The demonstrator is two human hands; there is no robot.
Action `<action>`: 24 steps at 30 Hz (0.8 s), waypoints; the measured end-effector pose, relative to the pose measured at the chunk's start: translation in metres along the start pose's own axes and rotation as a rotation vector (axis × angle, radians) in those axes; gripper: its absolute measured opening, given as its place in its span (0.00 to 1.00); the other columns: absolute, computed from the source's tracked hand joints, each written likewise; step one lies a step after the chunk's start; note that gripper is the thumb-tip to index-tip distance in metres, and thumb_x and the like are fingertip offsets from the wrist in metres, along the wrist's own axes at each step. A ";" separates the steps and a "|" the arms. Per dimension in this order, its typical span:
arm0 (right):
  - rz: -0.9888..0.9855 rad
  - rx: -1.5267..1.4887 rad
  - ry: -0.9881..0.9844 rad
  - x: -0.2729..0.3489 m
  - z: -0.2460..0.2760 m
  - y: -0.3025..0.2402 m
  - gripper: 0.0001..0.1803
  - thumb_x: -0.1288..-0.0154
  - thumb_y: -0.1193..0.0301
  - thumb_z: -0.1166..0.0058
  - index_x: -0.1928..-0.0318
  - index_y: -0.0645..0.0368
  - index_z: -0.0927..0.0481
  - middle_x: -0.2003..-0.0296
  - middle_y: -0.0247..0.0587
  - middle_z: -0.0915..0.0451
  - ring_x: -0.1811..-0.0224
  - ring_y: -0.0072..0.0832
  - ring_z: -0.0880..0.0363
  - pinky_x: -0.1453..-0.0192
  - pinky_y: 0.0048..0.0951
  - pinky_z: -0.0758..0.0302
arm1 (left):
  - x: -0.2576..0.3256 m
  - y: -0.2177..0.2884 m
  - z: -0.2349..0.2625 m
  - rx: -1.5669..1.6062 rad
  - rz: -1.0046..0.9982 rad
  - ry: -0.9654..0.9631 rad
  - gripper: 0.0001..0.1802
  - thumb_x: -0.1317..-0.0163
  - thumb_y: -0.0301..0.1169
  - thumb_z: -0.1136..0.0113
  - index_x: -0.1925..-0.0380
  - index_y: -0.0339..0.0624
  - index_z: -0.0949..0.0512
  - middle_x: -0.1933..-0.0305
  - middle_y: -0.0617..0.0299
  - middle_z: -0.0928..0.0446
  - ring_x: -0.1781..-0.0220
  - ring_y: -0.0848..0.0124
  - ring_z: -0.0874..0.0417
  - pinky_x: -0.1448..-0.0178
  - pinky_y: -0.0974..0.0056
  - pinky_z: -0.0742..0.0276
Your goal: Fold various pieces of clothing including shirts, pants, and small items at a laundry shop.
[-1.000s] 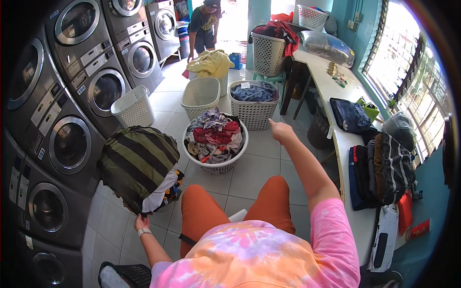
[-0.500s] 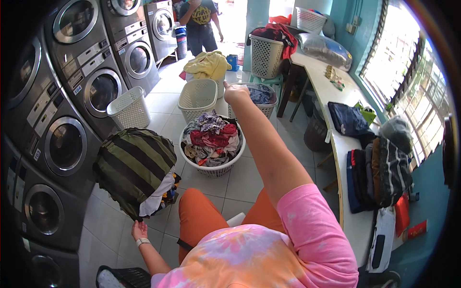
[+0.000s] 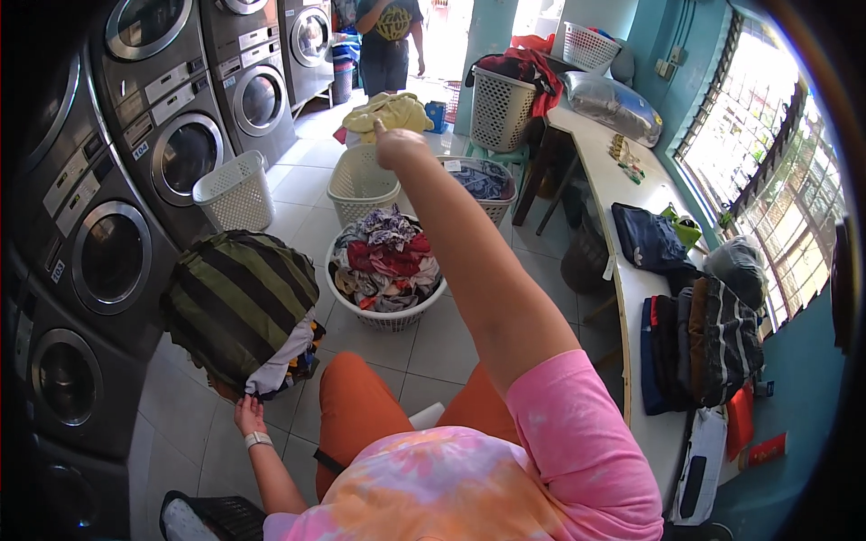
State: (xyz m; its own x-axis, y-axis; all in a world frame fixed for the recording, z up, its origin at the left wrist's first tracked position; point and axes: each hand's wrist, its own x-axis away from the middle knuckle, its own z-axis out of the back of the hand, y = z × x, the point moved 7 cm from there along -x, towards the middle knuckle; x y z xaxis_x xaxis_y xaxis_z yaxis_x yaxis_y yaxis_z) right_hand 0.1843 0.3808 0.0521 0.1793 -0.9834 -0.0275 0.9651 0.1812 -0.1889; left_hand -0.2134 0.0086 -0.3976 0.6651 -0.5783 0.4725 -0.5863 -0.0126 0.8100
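A green-and-black striped cloth (image 3: 244, 298) drapes over a heap at my left, with white cloth (image 3: 281, 361) and dark patterned cloth showing under its near side. My left hand (image 3: 250, 417), a band on its wrist, pinches the cloth's lower corner. My right arm is stretched far forward, and my right hand (image 3: 403, 149) points ahead with one finger out and nothing visible in it. Beyond that hand lies a yellow cloth (image 3: 388, 113) on a pile. Just below the hand are a pale basket (image 3: 363, 189) and a round white basket (image 3: 388, 320) heaped with mixed clothes.
Stacked grey front-loading machines (image 3: 113, 257) line the left, with a white basket (image 3: 233, 194) before them. A long white table (image 3: 600, 149) on the right bears folded clothes (image 3: 704, 347). A person (image 3: 388, 45) stands at the back. A black basket (image 3: 221, 514) sits near my left elbow.
My right hand has swung left and its finger now points over the yellow cloth. My left hand has shifted slightly up along the striped cloth's lower edge. The view has turned a little.
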 end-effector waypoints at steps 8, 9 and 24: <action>0.484 0.111 -0.251 0.060 -0.092 -0.024 0.26 0.47 0.74 0.53 0.44 0.51 0.32 0.56 0.48 0.23 0.52 0.38 0.23 0.52 0.39 0.26 | 0.011 0.091 -0.024 -0.492 -0.704 0.190 0.18 0.39 0.32 0.47 0.53 0.31 0.32 0.55 0.57 0.26 0.55 0.67 0.27 0.48 0.65 0.34; 0.469 0.076 -0.321 0.069 -0.107 -0.017 0.21 0.50 0.73 0.49 0.51 0.55 0.25 0.56 0.46 0.22 0.51 0.39 0.24 0.51 0.39 0.26 | 0.015 0.104 -0.033 -0.429 -0.752 0.182 0.18 0.37 0.33 0.49 0.52 0.31 0.32 0.54 0.56 0.27 0.54 0.67 0.28 0.47 0.65 0.34; 0.442 -1.122 -0.151 0.193 -0.282 -0.013 0.32 0.43 0.58 0.47 0.42 0.62 0.37 0.53 0.53 0.26 0.54 0.39 0.25 0.50 0.33 0.29 | 0.384 0.081 -0.284 -0.441 -0.328 -1.600 0.12 0.34 0.38 0.52 0.64 0.39 0.29 0.73 0.71 0.34 0.74 0.83 0.37 0.71 0.75 0.41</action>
State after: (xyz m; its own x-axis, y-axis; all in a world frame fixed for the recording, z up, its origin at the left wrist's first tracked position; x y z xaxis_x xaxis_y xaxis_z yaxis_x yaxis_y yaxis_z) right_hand 0.1527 0.1867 -0.2275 0.5441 -0.8139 -0.2039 0.1268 0.3199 -0.9389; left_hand 0.1261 0.0171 -0.0515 -0.5390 -0.7873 -0.2992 -0.1803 -0.2391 0.9541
